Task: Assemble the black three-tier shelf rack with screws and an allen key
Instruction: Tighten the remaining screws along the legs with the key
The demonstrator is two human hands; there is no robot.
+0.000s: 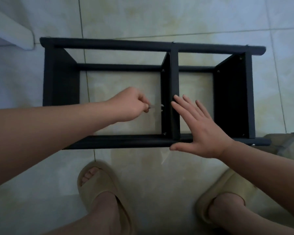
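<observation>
The black shelf rack (109, 45) lies on its side on the tiled floor, its three shelf panels standing as vertical walls between long rails. My left hand (128, 104) reaches into the left bay and pinches a silvery allen key (155, 106), whose tip points at the left face of the middle panel (175, 78). My right hand (199, 128) lies flat with straight, spread fingers; its fingertips press the middle panel's edge and its palm sits over the near rail (119, 141). Small screw heads show on the middle and right panels.
My two feet in beige slippers (98, 180) stand on the pale floor tiles just in front of the rack. A white object (12, 33) lies at the far left corner. A beige, blurred thing (288, 143) touches the frame's right edge beside the rack's end.
</observation>
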